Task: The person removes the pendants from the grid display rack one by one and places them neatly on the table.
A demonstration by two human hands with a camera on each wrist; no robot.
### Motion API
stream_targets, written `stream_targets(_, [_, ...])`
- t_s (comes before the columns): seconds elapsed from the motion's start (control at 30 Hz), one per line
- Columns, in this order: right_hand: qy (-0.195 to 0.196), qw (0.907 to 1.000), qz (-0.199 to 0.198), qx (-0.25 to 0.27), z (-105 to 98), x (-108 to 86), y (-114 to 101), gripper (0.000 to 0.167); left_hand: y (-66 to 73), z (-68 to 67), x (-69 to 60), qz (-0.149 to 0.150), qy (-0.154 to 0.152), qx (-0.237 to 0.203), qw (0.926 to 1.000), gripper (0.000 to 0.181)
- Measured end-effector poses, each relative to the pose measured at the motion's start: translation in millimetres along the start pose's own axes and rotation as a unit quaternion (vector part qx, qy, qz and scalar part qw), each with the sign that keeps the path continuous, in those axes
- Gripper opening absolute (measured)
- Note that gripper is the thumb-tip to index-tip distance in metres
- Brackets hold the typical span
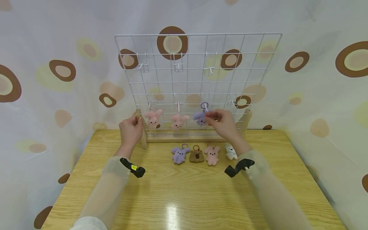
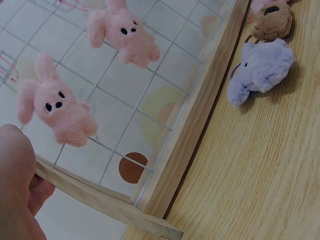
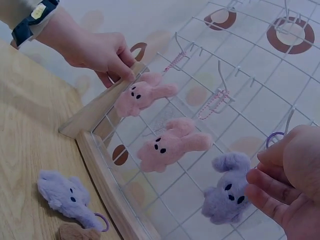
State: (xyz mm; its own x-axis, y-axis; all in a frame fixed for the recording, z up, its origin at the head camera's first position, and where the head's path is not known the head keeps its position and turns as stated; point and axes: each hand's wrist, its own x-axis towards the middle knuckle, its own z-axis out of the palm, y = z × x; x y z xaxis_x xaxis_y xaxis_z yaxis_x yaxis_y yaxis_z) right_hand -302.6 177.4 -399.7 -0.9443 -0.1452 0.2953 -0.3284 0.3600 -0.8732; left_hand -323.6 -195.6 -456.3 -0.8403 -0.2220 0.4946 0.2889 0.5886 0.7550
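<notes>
My left hand (image 1: 131, 129) grips the wooden side post (image 2: 95, 195) of a white wire grid rack (image 1: 195, 82). With thumb and fingertips, my right hand (image 1: 222, 123) pinches a purple plush keychain (image 3: 227, 187) near its ear; the exact grip is partly hidden by the fingers. The keychain's purple ring (image 1: 204, 105) is at a white hook in the lower row. To its left, a pink plush keychain (image 1: 179, 121) hangs from the middle hook, and another pink plush keychain (image 1: 153, 118) hangs nearest my left hand.
On the wooden table (image 1: 172, 185) before the rack lie a purple plush keychain (image 1: 180, 155), a brown one (image 1: 196, 156), a pink one (image 1: 212, 156) and a white one (image 1: 230, 152), partly behind my right forearm. Upper hooks (image 1: 178, 67) carry nothing. A patterned cloth (image 1: 313, 83) hangs behind.
</notes>
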Motion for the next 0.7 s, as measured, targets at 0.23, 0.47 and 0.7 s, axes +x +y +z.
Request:
stream_targets(0.23, [0.020,0.9998,0.003,-0.006,-5,7.8,-3,0.018,-1.0,-0.2,-0.3,0.005,0.000,-0.003,1.0000,0.020])
stream_targets(0.47, [0.024,0.9994,0.019,-0.015,-8,14.4,-6,0.021,-0.5,-0.4,-0.3,0.010,0.001,0.001,0.9999,0.020])
stream_targets(0.7, [0.011,0.9986,0.052,0.003,-6,17.0,-13,0.026,1.5,-0.6,-0.8,0.015,0.003,0.010,0.9998,0.021])
